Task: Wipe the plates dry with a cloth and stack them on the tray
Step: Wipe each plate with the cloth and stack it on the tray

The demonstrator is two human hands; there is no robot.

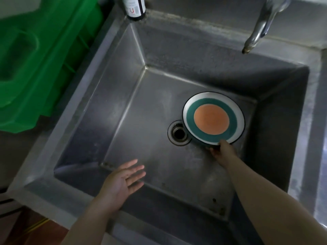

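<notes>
Beside the drain (178,134), right hand (223,151) grips plate (213,118).

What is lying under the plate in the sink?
The plate, held at its near rim by the right hand, covers the right edge of the drain. The sink floor beneath it is hidden.

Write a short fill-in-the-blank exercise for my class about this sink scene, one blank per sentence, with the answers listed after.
1. The right hand grips the near edge of the ____.
2. The plate has an orange centre ringed by a ____ band.
3. The left hand holds nothing, its fingers spread ____.
4. The plate's left edge overlaps the sink's ____.

Answers: plate; green; open; drain
</notes>
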